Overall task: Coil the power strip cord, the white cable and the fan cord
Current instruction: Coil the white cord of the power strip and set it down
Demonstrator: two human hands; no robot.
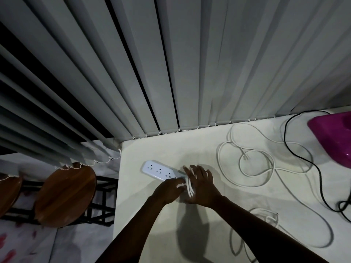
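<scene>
A white power strip point(158, 170) lies on the white table point(144, 215), left of centre. Its white cord point(189, 187) is looped in several turns around my right hand point(201, 185), which is spread with fingers apart just right of the strip. My left hand point(170, 188) pinches the cord at the loops, beside the strip's near end. A long white cable point(266, 168) sprawls in loose loops over the table's right half. A black fan cord point(303, 164) curves along the far right. Another white loop point(266, 215) lies near my right forearm.
A magenta plastic object point(334, 137) sits at the table's right edge. Grey vertical blinds point(171, 63) hang along the back edge. Two round wooden stools point(65, 196) stand left of the table on a light patterned floor.
</scene>
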